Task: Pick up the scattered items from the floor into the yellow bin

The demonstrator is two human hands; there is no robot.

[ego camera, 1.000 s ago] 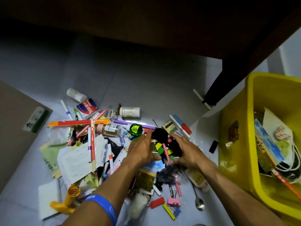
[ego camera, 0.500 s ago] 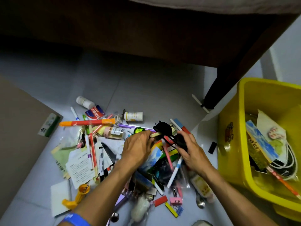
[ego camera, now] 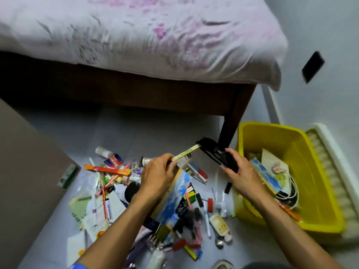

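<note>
A heap of scattered items (ego camera: 139,202) covers the floor: pens, papers, clips, a white bottle (ego camera: 104,151) and a long orange strip (ego camera: 106,169). My left hand (ego camera: 157,176) is raised over the heap. It grips a bundle: a thin pale stick (ego camera: 185,153), a grey piece and a blue sky-print card (ego camera: 173,199) that hangs down. My right hand (ego camera: 240,172) holds a black object (ego camera: 210,150) beside the near-left corner of the yellow bin (ego camera: 322,183). The bin holds cards, paper and a white cable.
A bed with a white and pink sheet (ego camera: 136,35) spans the back; its dark wooden leg (ego camera: 230,125) stands just left of the bin. A brown panel (ego camera: 23,162) fills the left side. A white slatted rack (ego camera: 336,158) lies right of the bin.
Both hands rose out of the heap with their items and shifted right, the right hand reaching the bin's corner. The view tilted up, so the bed now shows.
</note>
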